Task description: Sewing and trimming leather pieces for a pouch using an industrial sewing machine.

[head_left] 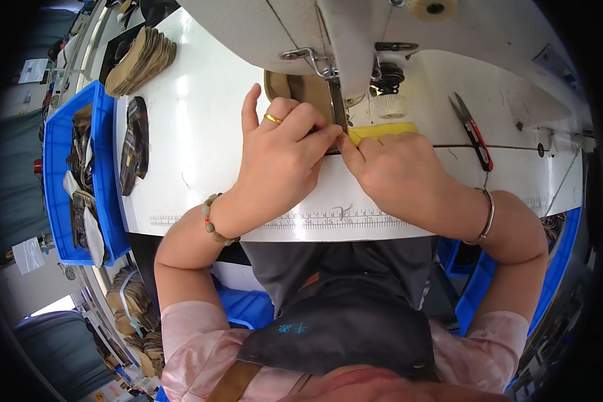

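Observation:
A tan fabric piece (287, 84) lies under the needle area of a white sewing machine (435, 27). My left hand (278, 151), wearing a gold ring, has its thumb and index finger closed on the fabric's edge just below the presser foot, little finger raised. My right hand (395, 174) pinches that same edge beside the left, its other fingers curled over a yellow strip (392, 128). Black-and-red thread snips (472, 130) rest right of my right hand.
Stacked tan pieces (141, 60) and dark plaid pieces (135, 147) sit on the white table (181, 134)'s left part. A blue bin (60, 187) with fabric stands beside it; more blue bins (546, 281) are below at right. A printed ruler runs along the front edge.

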